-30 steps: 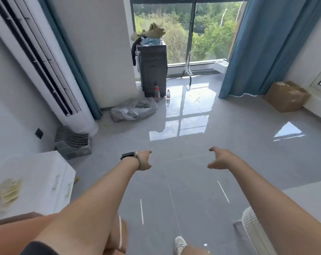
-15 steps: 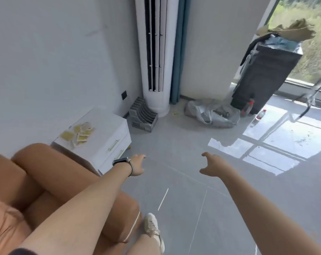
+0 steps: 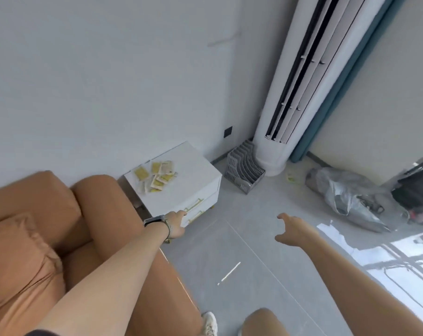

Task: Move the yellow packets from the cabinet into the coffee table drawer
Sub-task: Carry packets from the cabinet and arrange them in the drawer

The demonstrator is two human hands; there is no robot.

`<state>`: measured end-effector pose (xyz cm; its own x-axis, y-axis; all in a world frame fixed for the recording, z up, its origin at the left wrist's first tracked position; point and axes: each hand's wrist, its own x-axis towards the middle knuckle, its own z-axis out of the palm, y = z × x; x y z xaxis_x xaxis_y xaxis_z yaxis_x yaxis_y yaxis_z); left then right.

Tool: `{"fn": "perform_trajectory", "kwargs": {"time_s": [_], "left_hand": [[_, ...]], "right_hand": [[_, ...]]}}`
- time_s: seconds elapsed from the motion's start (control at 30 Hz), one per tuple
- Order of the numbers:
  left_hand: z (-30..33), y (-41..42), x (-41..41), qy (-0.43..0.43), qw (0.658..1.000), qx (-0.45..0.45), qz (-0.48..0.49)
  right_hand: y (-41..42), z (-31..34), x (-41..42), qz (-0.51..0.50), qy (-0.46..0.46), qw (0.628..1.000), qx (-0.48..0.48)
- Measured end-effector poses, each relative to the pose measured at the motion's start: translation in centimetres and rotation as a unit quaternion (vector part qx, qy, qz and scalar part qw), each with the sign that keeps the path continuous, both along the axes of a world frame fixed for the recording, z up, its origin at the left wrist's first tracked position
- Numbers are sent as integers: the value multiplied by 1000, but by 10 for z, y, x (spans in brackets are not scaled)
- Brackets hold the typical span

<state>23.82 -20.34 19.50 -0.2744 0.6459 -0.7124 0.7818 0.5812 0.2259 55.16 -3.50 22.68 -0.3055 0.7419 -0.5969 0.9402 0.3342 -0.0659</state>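
Several yellow packets (image 3: 156, 178) lie in a loose pile on top of a low white cabinet (image 3: 193, 187) with gold drawer handles, against the wall. My left hand (image 3: 177, 223), a watch on its wrist, is stretched out in front of the cabinet's drawer fronts, fingers relaxed, holding nothing. My right hand (image 3: 293, 231) hovers over the grey floor to the right, fingers loosely spread and empty. No coffee table is in view.
An orange sofa (image 3: 36, 226) fills the lower left, its arm beside the cabinet. A grey file rack (image 3: 244, 170) and a tall white air conditioner (image 3: 297, 93) stand right of the cabinet. A crumpled silver bag (image 3: 348, 197) lies on the floor at right.
The view has swung left from the window to the cabinet and come closer to it. Both empty hands stay stretched forward; the left hand now reaches the cabinet's front.
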Motion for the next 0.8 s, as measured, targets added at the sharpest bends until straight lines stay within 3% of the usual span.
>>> {"fn": "perform_trajectory", "kwargs": {"time_s": [0.37, 0.6, 0.8], "left_hand": [[-58, 45, -90, -30, 988, -35, 148], [-72, 93, -120, -56, 959, -26, 277], [-93, 96, -129, -116, 920, -15, 375]], "right_hand": [[126, -30, -180, 161, 22, 986, -29], [210, -41, -287, 250, 37, 967, -40], [218, -77, -354, 317, -11, 943, -96]]}}
